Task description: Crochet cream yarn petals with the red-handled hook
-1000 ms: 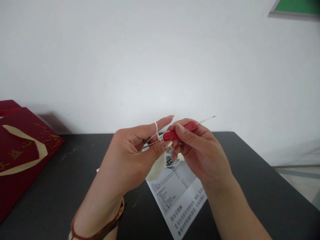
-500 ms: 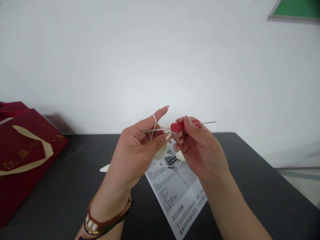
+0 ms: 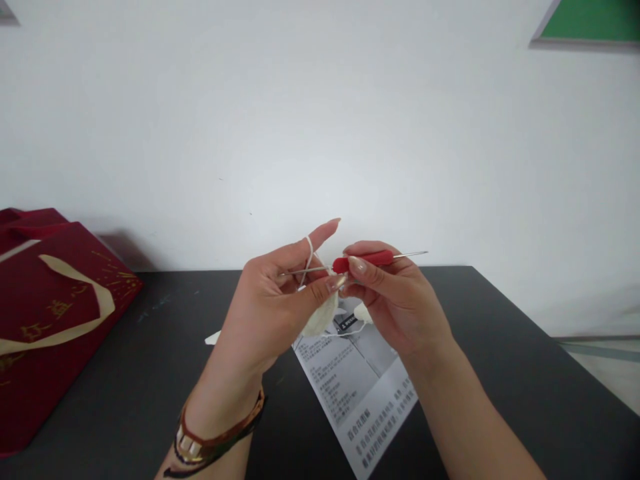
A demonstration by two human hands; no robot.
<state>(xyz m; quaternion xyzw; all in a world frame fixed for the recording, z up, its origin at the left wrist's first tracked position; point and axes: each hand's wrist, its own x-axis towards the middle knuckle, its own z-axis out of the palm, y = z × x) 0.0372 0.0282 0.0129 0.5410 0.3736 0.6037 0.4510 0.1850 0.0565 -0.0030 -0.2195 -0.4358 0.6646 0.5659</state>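
In the head view, the printed sheet [image 3: 357, 393] lies slantwise on the dark bench [image 3: 505, 347], and both hands are raised above its far end. The right hand [image 3: 400, 300] grasps a hook [image 3: 370, 259] by its red handle, over the sheet's far end; thin metal shafts stick out from both ends of that handle. The left hand [image 3: 290, 290] pinches a cream crocheted piece [image 3: 320, 321] between thumb and fingers, its index finger extended with white yarn [image 3: 309, 247] looped around it. The piece hangs over the sheet's far left edge, and the hook's left shaft runs across to the left hand's fingers. Another cream item [image 3: 362, 313] (partly hidden by the right hand) sits at the sheet's far end. Left of the sheet, a white pointed thing [image 3: 213, 339] shows beside the left forearm; farther left stands a dark red bag [image 3: 55, 373] with a cream ribbon handle [image 3: 103, 300].
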